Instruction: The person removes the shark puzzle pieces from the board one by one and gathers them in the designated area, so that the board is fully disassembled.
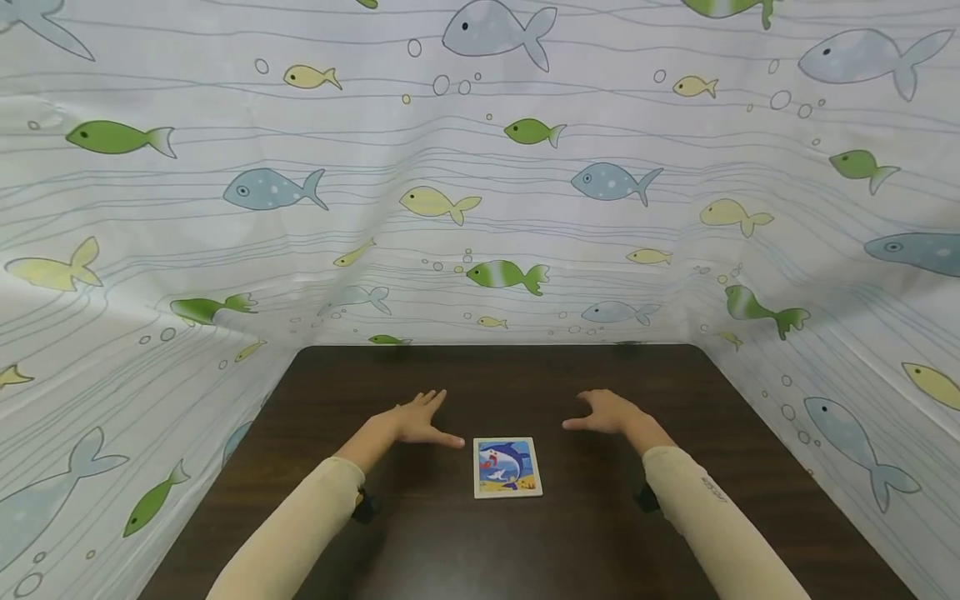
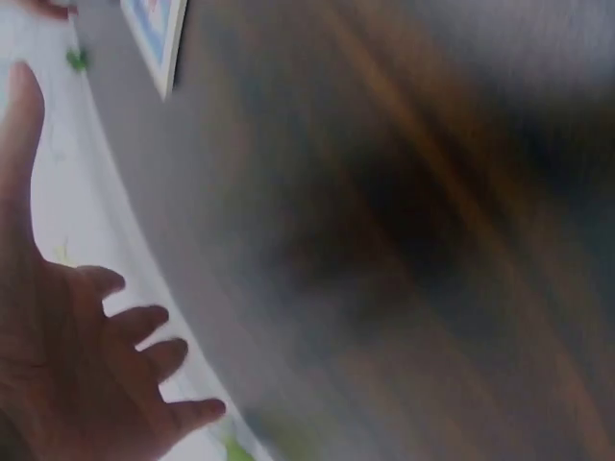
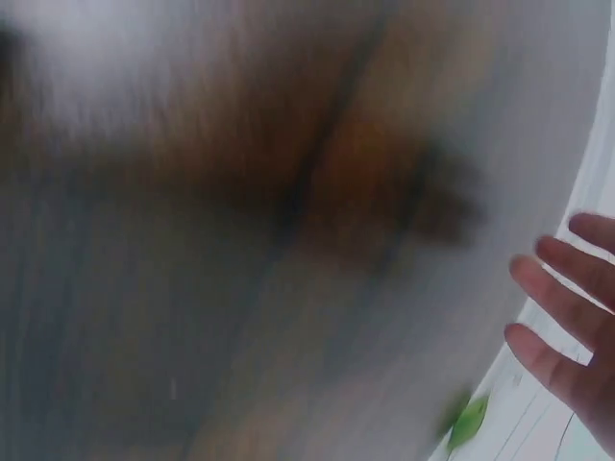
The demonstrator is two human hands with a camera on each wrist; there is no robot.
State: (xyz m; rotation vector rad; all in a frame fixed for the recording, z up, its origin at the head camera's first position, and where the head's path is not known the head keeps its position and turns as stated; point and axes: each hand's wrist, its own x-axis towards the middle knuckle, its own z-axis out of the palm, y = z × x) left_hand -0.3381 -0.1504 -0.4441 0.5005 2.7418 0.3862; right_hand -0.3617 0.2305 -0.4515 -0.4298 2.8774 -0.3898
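Note:
A small square picture puzzle or tile with a light rim, showing a blue dolphin or whale, lies flat on the dark table. To its left, my left hand hovers with spread fingers, the thumb pointing toward the tile's corner without holding it. On the other side my right hand is held over the table, fingers extended and nothing in it. In the left wrist view, one corner of the tile shows at the top, beyond the left hand. The right wrist view shows only the right hand's fingers at the edge.
The dark wood-grain table runs back to a white curtain printed with fish, which also hangs along both sides. Black wrist straps sit at the cuffs of the cream sleeves.

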